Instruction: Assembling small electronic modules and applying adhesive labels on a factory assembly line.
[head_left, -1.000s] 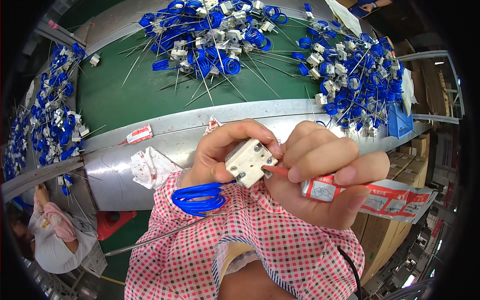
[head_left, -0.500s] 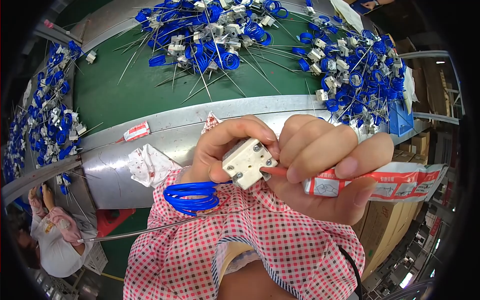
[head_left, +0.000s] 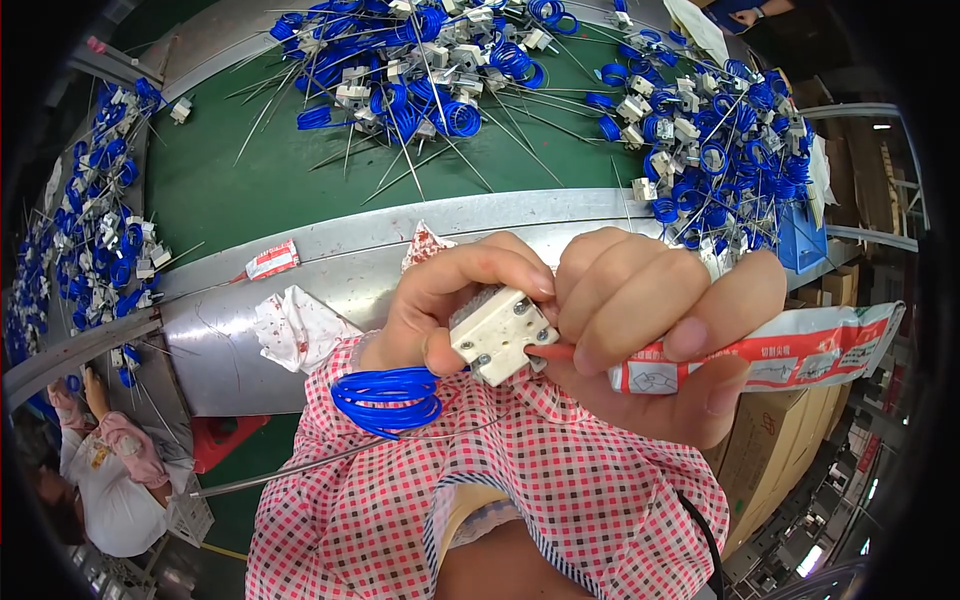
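The left hand's fingers pinch a white block between thumb and forefinger, its screwed face turned up. The right hand is curled around a red and white tube, its fingers closed on it. The tube's red nozzle points left at the block's face, its tip at or just beside a small hole; whether it touches cannot be told. The block is in front of the person's chest, over a checked garment. Below the left hand hangs a blue coil, and a thin metal rod slants away under it to the lower left.

Beyond the hands, the metal edge of the bench carries a stained white cloth, a second tube and a stained scrap. Farther back, on a green surface, lies a middle pile of blue coils and white blocks. A right pile stands near a blue bin; a left pile spreads above a seated co-worker.
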